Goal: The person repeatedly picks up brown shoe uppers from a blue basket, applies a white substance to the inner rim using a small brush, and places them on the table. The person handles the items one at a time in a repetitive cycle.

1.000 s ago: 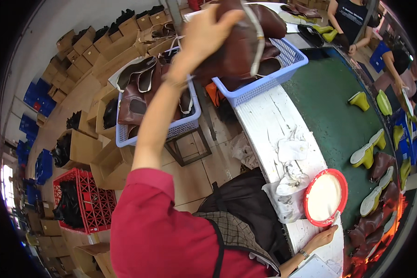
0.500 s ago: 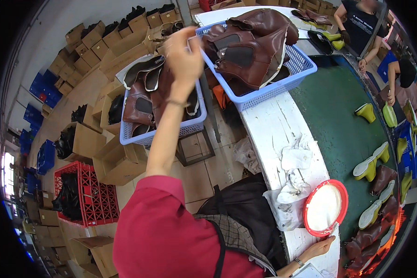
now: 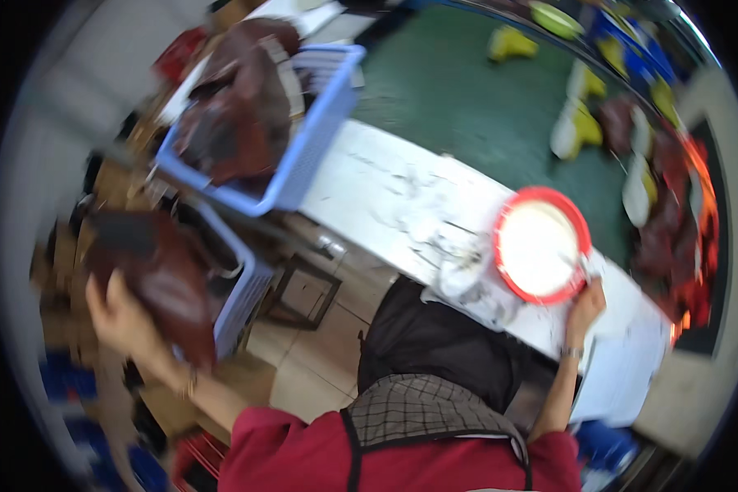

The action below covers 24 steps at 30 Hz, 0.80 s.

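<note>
My left hand [image 3: 121, 324], blurred, is closed on a brown leather boot upper [image 3: 168, 287] with a dark side panel, tilted over the lower blue basket [image 3: 252, 283]. My right hand [image 3: 586, 307] is closed at the near right rim of a red bowl [image 3: 503, 261] of white paste. A thin white-smeared tool [image 3: 583, 269] shows between its fingers and the bowl; blur hides its exact kind. Another blue basket [image 3: 316, 135], on the white bench, holds a heap of brown boot uppers [image 3: 250, 107].
A white bench [image 3: 369, 168] runs beside a green conveyor belt [image 3: 443, 98]. Yellow-green lasts with pale soles [image 3: 578, 131] and brown boots [image 3: 664, 221] lie on its right part. White-stained rags [image 3: 459, 271] sit by the bowl. A metal stool frame [image 3: 303, 291] stands below.
My view has swung round to the left. My left hand, raised and blurred near the baskets before, now has a boot upper in it. My right hand stays at the bowl's rim.
</note>
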Each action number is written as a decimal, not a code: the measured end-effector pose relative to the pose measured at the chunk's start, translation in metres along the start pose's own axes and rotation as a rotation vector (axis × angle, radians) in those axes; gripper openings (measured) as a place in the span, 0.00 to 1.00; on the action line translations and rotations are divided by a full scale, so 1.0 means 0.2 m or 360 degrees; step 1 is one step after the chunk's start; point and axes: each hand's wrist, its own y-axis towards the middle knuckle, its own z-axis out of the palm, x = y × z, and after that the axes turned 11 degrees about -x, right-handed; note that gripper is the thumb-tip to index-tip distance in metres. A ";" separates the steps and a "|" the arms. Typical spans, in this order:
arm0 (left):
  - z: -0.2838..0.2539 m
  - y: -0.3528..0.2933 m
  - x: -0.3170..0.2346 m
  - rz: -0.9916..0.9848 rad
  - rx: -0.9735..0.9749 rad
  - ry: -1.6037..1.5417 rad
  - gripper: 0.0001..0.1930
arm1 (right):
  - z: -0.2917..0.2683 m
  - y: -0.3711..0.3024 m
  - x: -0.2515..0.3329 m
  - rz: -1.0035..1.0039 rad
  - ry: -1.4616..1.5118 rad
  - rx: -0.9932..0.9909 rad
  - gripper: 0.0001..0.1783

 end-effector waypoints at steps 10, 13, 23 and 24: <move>0.80 -0.48 -0.55 0.1231 0.1547 -0.1419 0.16 | 0.00 0.02 0.26 -0.0220 -0.0173 0.0052 0.20; 1.14 -0.73 -0.24 0.1340 0.2194 -0.1074 0.23 | 0.00 0.02 0.25 -0.0234 -0.0081 0.0099 0.16; 1.43 -1.07 -0.33 0.0459 0.1657 -0.0576 0.47 | -0.20 0.13 0.72 -0.0736 -0.0886 0.0308 0.11; 1.45 -1.14 -0.37 0.0377 0.1598 -0.0553 0.56 | -0.18 0.14 0.73 -0.0797 -0.0924 0.0329 0.11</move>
